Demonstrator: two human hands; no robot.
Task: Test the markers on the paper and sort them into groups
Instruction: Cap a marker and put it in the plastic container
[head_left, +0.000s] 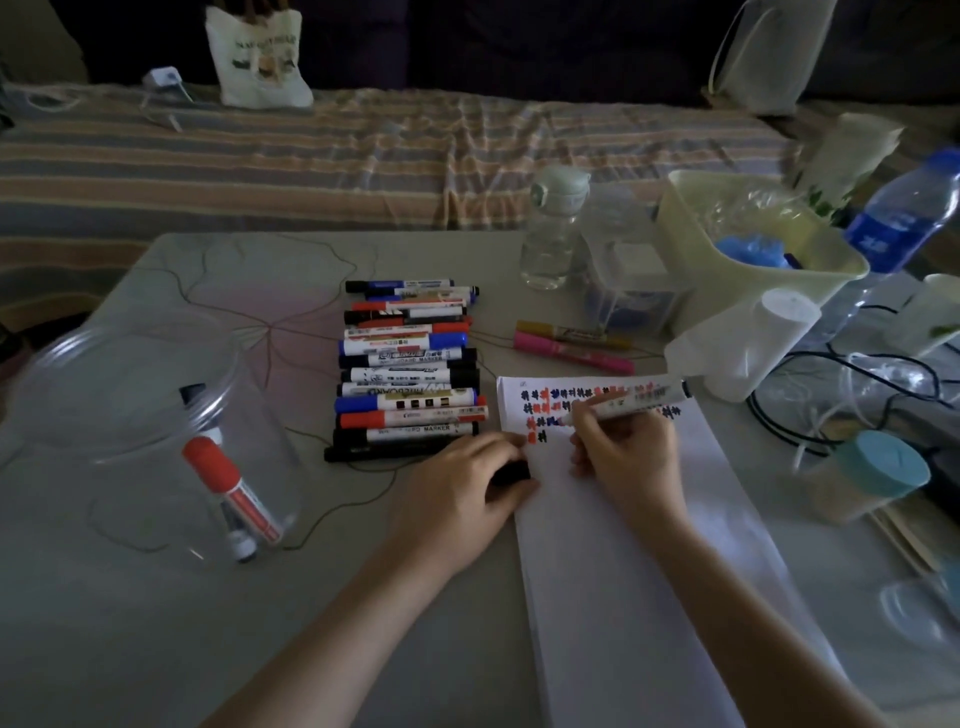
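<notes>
The grey desk (156, 597) carries a long white paper (649, 545) running in from the near edge, its far end covered in red, blue and black scribbles. Toward the left edge lies a clear plastic jar (156, 415) on its side — inside, a red-capped marker (228, 488) and a darker one. Mid-desk sits a tight row of markers (408, 364). The right hand (623, 457) pinches a white-barrelled marker (639, 400), tip on the paper; the left hand (462, 488) curls round a black cap (511, 473) at the paper's left edge.
</notes>
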